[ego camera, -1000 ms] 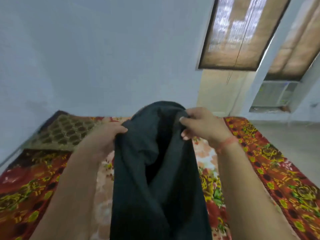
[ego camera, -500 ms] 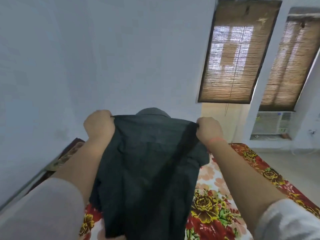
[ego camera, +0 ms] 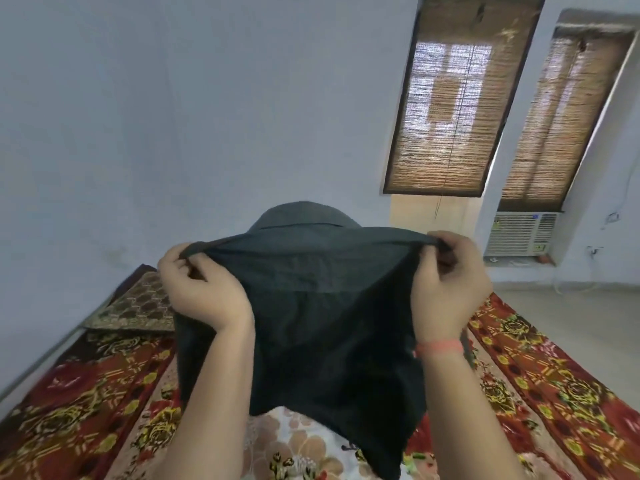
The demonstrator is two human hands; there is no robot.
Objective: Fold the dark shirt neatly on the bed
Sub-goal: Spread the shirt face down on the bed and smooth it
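Holding dark shirt (ego camera: 329, 323) up in the air over floral bed (ego camera: 554, 375)
Pinches one shoulder edge with left hand (ego camera: 204, 289), the other with right hand (ego camera: 446, 289) — fingers of both curled tight on cloth. Stretches top edge taut between them, collar (ego camera: 304, 216) up behind, hem dangling low over bed — touching or not, cannot tell. Patterned cushion (ego camera: 138, 306) far left by wall (ego camera: 173, 133).

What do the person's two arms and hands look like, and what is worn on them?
The left forearm and the right forearm are bare; no sleeve shows in this view. The right hand has a thin pinkish-orange thread band around its wrist. The left hand carries no band, watch or ring that can be seen.
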